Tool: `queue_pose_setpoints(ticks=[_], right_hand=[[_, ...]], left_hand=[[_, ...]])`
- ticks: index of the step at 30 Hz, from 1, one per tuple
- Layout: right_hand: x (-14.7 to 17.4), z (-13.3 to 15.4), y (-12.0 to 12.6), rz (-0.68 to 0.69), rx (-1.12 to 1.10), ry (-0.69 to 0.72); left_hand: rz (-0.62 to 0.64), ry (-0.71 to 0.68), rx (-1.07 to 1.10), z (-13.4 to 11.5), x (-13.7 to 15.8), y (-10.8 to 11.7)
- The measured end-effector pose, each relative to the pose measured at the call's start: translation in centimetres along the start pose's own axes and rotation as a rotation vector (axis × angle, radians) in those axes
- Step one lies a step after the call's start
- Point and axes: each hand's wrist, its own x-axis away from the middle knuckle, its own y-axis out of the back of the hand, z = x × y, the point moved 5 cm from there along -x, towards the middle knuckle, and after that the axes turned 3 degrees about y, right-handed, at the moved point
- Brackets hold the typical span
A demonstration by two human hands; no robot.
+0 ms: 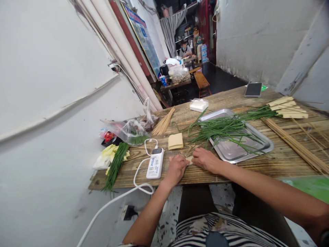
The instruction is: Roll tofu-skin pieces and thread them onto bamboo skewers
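Both hands meet at the table's near edge over a small pale rolled tofu sheet (190, 160). My left hand (177, 168) has its fingers closed on the roll's left end. My right hand (206, 160) grips the other end, fingers curled down over it. Bits of green poke out near the left fingers. Just beyond the hands lies a stack of square yellowish tofu sheets (175, 141). To the right, long green chives (221, 127) spread across a metal tray (232, 155) and spill over its left rim.
A white power bank (155, 164) with a cable sits left, near a chive bundle (117, 164) and plastic bags (133, 130). Short skewers (163, 121), a white box (198, 105), a phone (253, 90), long sticks (290, 140) and skewered sheets (290, 108) lie around. A person (184, 49) sits far back.
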Motion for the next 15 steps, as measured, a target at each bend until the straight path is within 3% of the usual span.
queue_pose_setpoints(ticks=[8, 15], right_hand=[[-1.3, -1.1, 0.1, 0.067, -0.246, 0.012], [-2.2, -2.1, 0.1, 0.082, -0.381, 0.060]], left_hand=[[-0.234, -0.009, -0.188, -1.7, 1.8, -0.2], [-0.138, -0.047, -0.169, -1.5, 1.1, -0.8]])
